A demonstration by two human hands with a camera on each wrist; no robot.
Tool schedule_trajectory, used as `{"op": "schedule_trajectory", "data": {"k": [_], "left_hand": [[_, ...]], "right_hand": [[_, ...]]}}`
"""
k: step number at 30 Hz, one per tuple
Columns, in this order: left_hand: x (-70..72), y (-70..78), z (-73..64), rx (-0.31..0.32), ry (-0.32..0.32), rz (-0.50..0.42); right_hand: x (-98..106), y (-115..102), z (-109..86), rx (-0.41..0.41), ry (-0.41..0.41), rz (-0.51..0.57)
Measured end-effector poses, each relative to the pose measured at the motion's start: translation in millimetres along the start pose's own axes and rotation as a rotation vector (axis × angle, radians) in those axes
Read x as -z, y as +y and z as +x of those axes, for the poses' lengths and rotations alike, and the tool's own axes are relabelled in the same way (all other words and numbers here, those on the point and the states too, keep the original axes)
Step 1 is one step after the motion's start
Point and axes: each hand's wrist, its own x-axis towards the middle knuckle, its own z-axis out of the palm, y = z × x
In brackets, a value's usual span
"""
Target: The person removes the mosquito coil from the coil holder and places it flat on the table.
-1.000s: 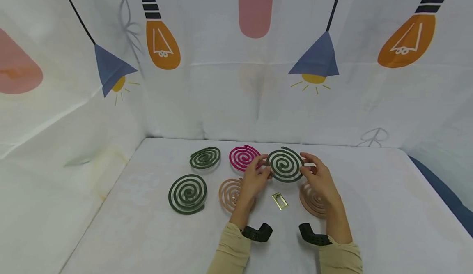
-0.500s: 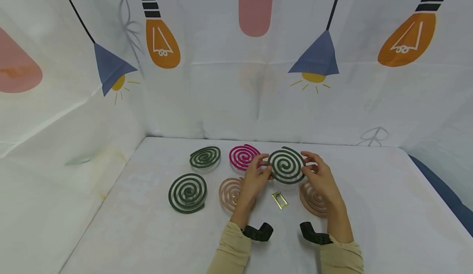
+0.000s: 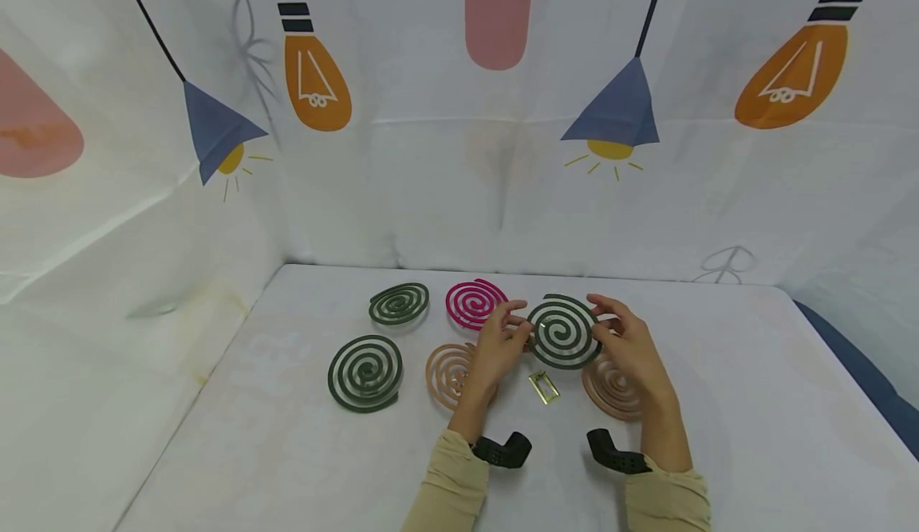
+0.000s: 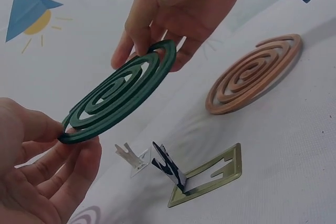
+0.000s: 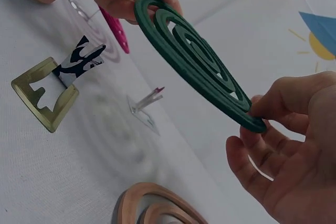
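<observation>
Green coil (image 3: 564,332) in midair, pinched from both sides
Left hand (image 3: 500,348) has one edge, right hand (image 3: 633,354) the opposite; coil's above the table (image 3: 761,404), clear of the gold stand (image 5: 62,107) and pale stand (image 5: 140,107). Looks like the lining-up step. Next move probably wants a slow, level lowering onto a stand, can't tell which.

Left hand (image 3: 498,350) and right hand (image 3: 632,350) face each other, both pinching, free fingers (image 5: 243,163) seemingly loosely curled.
</observation>
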Motion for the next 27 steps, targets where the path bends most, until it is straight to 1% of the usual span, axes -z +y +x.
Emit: {"op": "schedule_trajectory", "data": {"k": [3, 6, 10, 13, 18, 20, 25, 27], "left_hand": [[0.4, 0.1, -0.2, -0.024, -0.017, 0.014], [1.1, 0.0, -0.4, -0.04, -0.032, 0.03], [1.5, -0.2, -0.8, -0.035, -0.046, 0.054], [1.2, 0.3, -1.5, -0.024, -0.052, 0.063], [-0.3, 0.2, -3.1, -0.017, -0.072, 0.032], [0.2, 8.3, -7.0, -0.016, -0.096, 0.017], [2.5, 30.7, -17.0, -0.053, -0.155, 0.002], [2.4, 31.4, -17.9, -0.07, -0.163, 0.0]], "right_hand": [[2, 1, -0.4, -0.018, -0.003, -0.014], [4, 2, -1.3, -0.053, -0.025, -0.006], [7, 3, -2.4, -0.086, -0.059, 0.0], [10, 3, -2.8, -0.082, -0.067, -0.017], [12, 3, -2.9, -0.061, -0.057, -0.069], [13, 4, -2.5, -0.061, -0.05, -0.085], [13, 6, -2.5, -0.064, -0.036, -0.116], [13, 6, -3.0, -0.065, -0.032, -0.126]]}}
